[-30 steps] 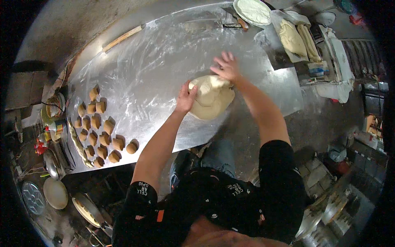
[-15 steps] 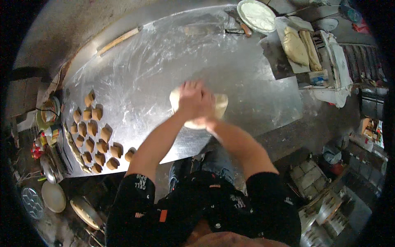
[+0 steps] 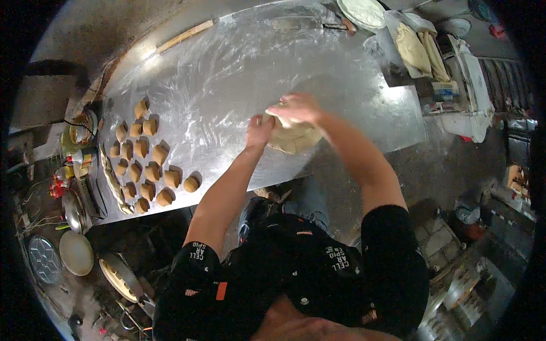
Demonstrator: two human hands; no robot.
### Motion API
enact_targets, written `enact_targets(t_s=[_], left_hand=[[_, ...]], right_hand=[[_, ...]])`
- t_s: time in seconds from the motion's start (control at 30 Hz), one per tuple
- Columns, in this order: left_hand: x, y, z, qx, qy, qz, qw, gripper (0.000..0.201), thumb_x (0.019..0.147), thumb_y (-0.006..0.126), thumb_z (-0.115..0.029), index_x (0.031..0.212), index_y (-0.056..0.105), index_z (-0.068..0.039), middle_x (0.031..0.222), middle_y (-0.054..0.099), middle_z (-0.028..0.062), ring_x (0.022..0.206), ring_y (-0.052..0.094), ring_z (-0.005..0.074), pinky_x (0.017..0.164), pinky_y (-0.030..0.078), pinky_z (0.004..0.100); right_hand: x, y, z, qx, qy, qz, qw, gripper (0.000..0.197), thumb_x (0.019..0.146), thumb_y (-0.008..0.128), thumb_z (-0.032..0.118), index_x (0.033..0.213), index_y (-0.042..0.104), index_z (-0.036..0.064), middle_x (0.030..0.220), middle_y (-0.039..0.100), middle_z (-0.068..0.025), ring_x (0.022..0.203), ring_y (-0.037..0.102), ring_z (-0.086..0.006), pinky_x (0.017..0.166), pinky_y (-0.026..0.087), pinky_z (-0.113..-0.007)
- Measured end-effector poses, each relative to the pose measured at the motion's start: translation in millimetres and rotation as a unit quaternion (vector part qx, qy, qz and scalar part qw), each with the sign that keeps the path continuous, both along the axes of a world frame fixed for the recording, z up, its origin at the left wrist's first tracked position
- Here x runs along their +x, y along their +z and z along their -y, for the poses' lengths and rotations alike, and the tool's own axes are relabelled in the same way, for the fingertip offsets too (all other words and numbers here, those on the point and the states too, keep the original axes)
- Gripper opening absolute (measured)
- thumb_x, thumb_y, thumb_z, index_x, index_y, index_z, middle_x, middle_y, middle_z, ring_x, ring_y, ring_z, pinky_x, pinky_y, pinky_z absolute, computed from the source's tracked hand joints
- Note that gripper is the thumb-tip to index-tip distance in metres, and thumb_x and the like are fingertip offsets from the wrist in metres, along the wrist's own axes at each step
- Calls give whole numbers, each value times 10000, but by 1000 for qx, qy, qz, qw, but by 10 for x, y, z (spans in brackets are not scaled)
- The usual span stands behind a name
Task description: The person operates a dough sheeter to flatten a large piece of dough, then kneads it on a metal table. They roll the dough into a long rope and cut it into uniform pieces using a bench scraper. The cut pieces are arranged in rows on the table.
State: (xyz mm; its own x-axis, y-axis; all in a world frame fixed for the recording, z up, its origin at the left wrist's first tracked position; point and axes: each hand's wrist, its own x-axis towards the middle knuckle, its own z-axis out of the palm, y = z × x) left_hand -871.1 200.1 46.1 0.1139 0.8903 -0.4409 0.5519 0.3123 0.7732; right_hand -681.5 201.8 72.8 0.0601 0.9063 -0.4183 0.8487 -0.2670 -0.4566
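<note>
A pale lump of dough (image 3: 296, 140) lies on the floured metal worktop (image 3: 227, 85), close to its near edge. My left hand (image 3: 260, 131) is closed on the dough's left edge, its thumb and fingers pointing up and away from me. Over the far side of the dough, my right hand (image 3: 298, 108) has its fingers curled round a raised flap; they are a little blurred. Part of the dough is hidden under both hands.
Several brown lumps (image 3: 152, 171) stand in rows at the left, beside a long dough strip (image 3: 114, 182). A wooden stick (image 3: 185, 36) lies along the far edge. Far right are a flat-bladed tool (image 3: 298, 23), a bowl of flour (image 3: 364, 11) and folded dough sheets (image 3: 412, 48).
Earlier my hands were stacked together, pressing on the dough. Now they are apart, the left at its side and the right lifting its far edge. The view has shifted slightly.
</note>
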Motion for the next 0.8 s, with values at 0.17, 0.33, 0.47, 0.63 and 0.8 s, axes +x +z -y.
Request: enact_targets(t_s=[0.17, 0.33, 0.47, 0.63, 0.8], left_hand=[[-34, 312, 509, 364, -170, 40, 915, 337, 843, 614, -220, 1142, 652, -69, 1170, 620, 186, 1106, 560, 396, 976, 441, 483], [-72, 101, 440, 430, -354, -23, 830, 447, 881, 607, -295, 1268, 570, -73, 1161, 618, 202, 1121, 542, 408, 939, 423, 527], [778, 142, -613, 161, -199, -144, 956, 423, 888, 581, -366, 1198, 589, -78, 1146, 619, 172, 1085, 574, 388, 937, 457, 536], [88, -282, -1288, -209, -126, -12, 970, 657, 915, 432, -634, 1307, 588, -130, 1301, 621, 146, 1192, 592, 329, 1005, 460, 451], [-46, -65, -331, -116, -142, -71, 980, 682, 852, 670, -476, 1359, 536, -40, 1316, 591, 215, 1225, 575, 291, 1003, 457, 393]], right_hand=[[-862, -160, 1173, 364, -21, 133, 921, 603, 843, 621, 445, 1283, 573, 35, 1238, 604, -219, 1159, 571, -429, 980, 447, -549], [-1158, -1066, 1226, 297, -4, 15, 955, 624, 854, 591, 424, 1354, 532, 55, 1457, 420, -215, 1387, 322, -382, 1058, 343, -549], [-477, -826, 66, 191, 75, 30, 978, 589, 852, 593, 418, 1333, 561, 79, 1423, 488, -185, 1388, 327, -370, 1044, 357, -541], [-152, -284, -603, 31, 61, -349, 935, 579, 833, 639, 448, 1288, 585, 93, 1321, 579, -176, 1240, 490, -370, 1023, 396, -477], [385, -787, -594, 185, -97, 68, 976, 760, 809, 611, 654, 1301, 580, 76, 1364, 543, -233, 1336, 432, -398, 1078, 362, -500]])
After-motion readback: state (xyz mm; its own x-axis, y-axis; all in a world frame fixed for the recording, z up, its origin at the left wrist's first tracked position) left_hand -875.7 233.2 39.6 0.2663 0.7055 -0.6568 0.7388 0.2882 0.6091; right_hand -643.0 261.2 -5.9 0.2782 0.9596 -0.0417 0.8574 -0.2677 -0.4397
